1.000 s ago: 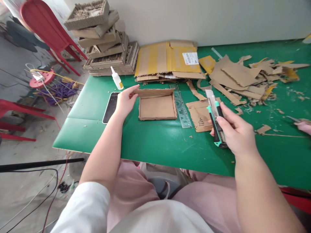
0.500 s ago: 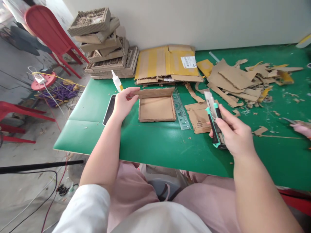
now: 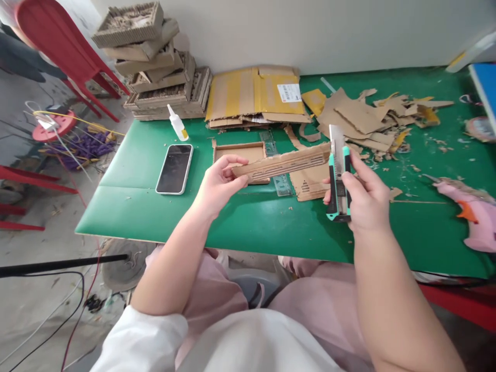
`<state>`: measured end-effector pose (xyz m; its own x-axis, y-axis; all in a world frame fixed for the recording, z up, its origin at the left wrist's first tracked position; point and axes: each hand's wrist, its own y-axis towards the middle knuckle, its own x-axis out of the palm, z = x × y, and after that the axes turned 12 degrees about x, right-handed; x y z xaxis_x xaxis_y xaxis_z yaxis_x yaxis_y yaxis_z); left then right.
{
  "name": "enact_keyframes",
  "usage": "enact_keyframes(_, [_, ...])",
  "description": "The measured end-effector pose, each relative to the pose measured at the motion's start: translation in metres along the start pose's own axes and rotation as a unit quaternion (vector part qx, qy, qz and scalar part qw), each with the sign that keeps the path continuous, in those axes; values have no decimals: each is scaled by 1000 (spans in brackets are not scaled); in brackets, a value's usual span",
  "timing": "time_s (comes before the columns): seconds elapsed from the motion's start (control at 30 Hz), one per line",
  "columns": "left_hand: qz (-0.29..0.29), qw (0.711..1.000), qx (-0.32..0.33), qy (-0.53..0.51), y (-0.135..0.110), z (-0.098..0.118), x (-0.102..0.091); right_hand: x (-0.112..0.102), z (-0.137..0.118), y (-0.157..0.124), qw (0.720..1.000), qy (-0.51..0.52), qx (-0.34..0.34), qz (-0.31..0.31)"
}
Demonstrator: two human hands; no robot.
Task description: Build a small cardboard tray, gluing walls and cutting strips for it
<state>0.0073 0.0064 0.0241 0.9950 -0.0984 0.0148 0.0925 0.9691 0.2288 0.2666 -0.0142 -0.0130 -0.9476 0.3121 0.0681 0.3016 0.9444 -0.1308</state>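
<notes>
My left hand (image 3: 220, 183) pinches one end of a narrow cardboard strip (image 3: 284, 163) whose corrugations show along its face. The strip slants up to the right, and its far end meets the blade side of a black and teal utility knife (image 3: 338, 178); whether they touch, I cannot tell. Wrapped round that knife is my right hand (image 3: 366, 191), with the wide blade pointing up. Beneath the strip, a shallow cardboard box (image 3: 240, 150) lies partly covered. A clear plastic ruler (image 3: 282, 185) and a flat cardboard piece (image 3: 308, 185) lie beside it.
Left of the hands are a phone (image 3: 174, 169) and a glue bottle (image 3: 178, 125). Behind stand stacked cardboard trays (image 3: 155, 64) and folded yellow-taped cardboard (image 3: 251, 93). Cardboard scraps (image 3: 360, 116) are heaped at back right. A pink glue gun (image 3: 470, 206) lies at right.
My left hand has lifted the cardboard strip from the back of the box and brought it right and nearer, toward the knife. The knife has turned more upright. The view has shifted right.
</notes>
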Motion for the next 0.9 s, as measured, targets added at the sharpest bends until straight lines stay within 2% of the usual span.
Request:
enact_keyframes(0.17, [-51,998,-37,9,-4,-6,8,-1,1,4,1000,7,-8,-4])
enact_keyframes(0.27, [-87,992,-67,54,-16,-14,12,-3,-1,1,1000,12,-8,6])
enact_keyframes(0.4, [-193,965,-93,153,-39,-20,14,-9,-6,-16,1000,-7,2,6])
enact_keyframes(0.5, [-258,938,-51,225,-45,-19,8,-11,-9,-27,997,-68,43,9])
enact_keyframes(0.63, [-268,912,12,311,-37,-18,-3,6,-12,-25,978,-184,97,-24])
enact_keyframes(0.7, [-254,884,54,388,-34,-19,-3,24,-16,-19,958,-258,111,-53])
enact_keyframes(0.77, [-218,838,120,486,-39,-20,4,46,-20,-14,926,-353,119,-68])
enact_keyframes(0.83, [-201,790,182,550,-53,-21,15,66,-23,-11,871,-477,99,-55])
enact_keyframes(0.9, [-241,760,231,558,-72,-23,27,81,-22,-11,814,-577,58,-40])
